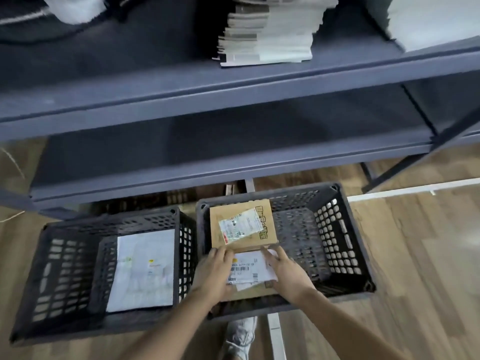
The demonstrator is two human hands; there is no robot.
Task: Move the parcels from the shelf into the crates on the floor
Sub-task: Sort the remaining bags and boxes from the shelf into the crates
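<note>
Head view, looking down past a grey metal shelf [233,84] onto a wooden floor [415,255]. Two black perforated crates are standing side by side on the floor, just in front of the shelf's lowest level: the left crate [65,268] and the right crate [348,229].

Both hands are reaching into the near left part of the right crate and are clamping the near parcel [246,270] between them. This parcel is a flat brown package bearing a white barcode label. The left hand [217,276] is gripping its left edge with the fingers lying over the top. The right hand [287,274] is holding its right edge with the fingers stretching along the label. Whether the parcel is already resting on the crate bottom cannot be told.

Just beyond it, in the far left part of the same crate, the far parcel [241,224] is lying flat. It is a brown cardboard box with a crinkled clear-covered label on top, and its near edge is touching or nearly touching the fingertips.

A pale grey mailer bag [144,271] is lying flat in the right half of the left crate.

On the upper level of the shelf, a stack of flat mailers [267,35] is sitting at centre, with a white bag [72,9] at far left and another white bundle [436,19] at far right. The print on all of them is too blurred to read.

A light grey shoe [240,336] is showing on the floor at the near edge, between the forearms, beside a white floor strip [274,331]
</note>
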